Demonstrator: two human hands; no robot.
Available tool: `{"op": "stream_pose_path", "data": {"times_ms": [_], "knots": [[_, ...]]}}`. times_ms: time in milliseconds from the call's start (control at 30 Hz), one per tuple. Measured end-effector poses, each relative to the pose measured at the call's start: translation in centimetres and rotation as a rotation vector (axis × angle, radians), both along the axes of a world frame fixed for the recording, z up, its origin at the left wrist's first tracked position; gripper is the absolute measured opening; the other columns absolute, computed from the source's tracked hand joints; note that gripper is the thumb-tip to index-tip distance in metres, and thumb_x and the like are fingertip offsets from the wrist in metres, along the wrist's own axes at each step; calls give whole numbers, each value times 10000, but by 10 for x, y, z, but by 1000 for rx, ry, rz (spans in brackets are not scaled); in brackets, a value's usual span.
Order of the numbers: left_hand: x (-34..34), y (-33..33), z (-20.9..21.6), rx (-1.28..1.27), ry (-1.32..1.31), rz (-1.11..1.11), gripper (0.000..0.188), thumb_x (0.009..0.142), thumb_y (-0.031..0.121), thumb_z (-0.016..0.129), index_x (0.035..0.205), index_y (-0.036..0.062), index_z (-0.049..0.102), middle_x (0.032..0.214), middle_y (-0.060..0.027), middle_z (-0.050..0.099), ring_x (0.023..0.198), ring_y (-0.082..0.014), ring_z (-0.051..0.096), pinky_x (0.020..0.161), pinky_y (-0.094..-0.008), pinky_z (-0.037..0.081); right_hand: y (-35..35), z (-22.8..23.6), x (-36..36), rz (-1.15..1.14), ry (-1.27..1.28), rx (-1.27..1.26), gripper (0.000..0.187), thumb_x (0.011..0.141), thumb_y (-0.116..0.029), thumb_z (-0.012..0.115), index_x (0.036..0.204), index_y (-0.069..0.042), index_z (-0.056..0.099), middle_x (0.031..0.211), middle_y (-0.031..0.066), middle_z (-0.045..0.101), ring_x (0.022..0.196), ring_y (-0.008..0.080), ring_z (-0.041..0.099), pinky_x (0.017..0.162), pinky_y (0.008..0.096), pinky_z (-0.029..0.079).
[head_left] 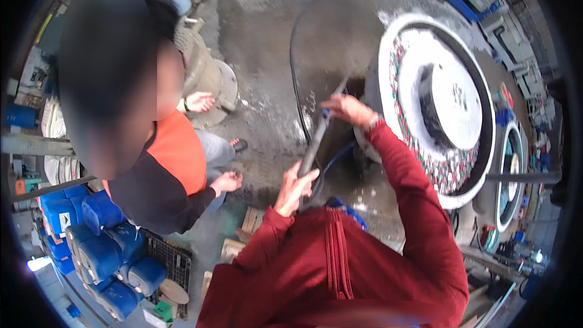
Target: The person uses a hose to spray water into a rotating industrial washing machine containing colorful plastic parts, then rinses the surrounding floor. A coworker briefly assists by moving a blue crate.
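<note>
The grey wand is held slantwise in front of the body, over the wet floor, between the co-worker and the large round bowl of red, green and white pellets. The left hand has its grip closed around the wand's near end, thumb lying forward along it; the right hand has its fingers curled over the far part, beside a blue collar, though their undersides are hidden. Handling it well, I judge, means letting the rear hand carry and steady the wand while the front hand sets its direction, with fingers kept behind the tip. The tip points away from the body, which seems right; it should not swing left, where the co-worker's open hand is near. The black hose crosses the floor close by, so enough slack and firm footing on the slick ground matter. Whether anything leaves the tip is too blurred to tell.
</note>
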State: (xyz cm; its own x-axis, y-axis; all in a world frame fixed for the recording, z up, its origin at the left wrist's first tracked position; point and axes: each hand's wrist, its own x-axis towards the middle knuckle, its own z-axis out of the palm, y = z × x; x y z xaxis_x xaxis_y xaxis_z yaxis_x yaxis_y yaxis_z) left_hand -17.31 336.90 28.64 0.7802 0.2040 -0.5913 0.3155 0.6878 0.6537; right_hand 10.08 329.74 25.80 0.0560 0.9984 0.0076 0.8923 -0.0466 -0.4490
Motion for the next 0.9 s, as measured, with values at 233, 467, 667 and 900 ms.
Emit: {"op": "stream_pose_path", "data": {"times_ms": [233, 467, 667, 900], "knots": [[24, -12, 21, 112, -115, -12, 547, 793, 75, 619, 1272, 25, 361, 588, 58, 422, 436, -21, 352, 400, -186, 336, 9, 9, -9, -542, -395, 43, 317, 811, -404, 537, 973, -145, 621, 777, 115, 589, 756, 261, 605, 590, 370, 503], [33, -5, 35, 150, -97, -144, 563, 837, 87, 580, 1325, 72, 300, 600, 53, 390, 443, -25, 345, 398, -188, 328, 17, -24, -18, -953, -146, -113, 377, 769, -434, 582, 750, -65, 661, 755, 142, 632, 759, 296, 619, 628, 420, 489], [37, -23, 72, 219, -148, -366, 597, 856, 81, 539, 1367, 110, 232, 549, 64, 313, 400, -28, 283, 369, -196, 257, 7, 11, -38, -1293, -289, 123, 321, 826, -320, 526, 1023, -69, 563, 916, 111, 530, 931, 276, 492, 717, 527, 385], [44, -31, 126, 274, -232, -436, 634, 838, 44, 548, 1380, 73, 221, 528, 69, 318, 394, -20, 290, 370, -181, 252, -24, 80, -21, -1377, 55, 725, 196, 856, -228, 490, 902, -96, 626, 762, 18, 509, 814, 182, 470, 746, 378, 301]]}}
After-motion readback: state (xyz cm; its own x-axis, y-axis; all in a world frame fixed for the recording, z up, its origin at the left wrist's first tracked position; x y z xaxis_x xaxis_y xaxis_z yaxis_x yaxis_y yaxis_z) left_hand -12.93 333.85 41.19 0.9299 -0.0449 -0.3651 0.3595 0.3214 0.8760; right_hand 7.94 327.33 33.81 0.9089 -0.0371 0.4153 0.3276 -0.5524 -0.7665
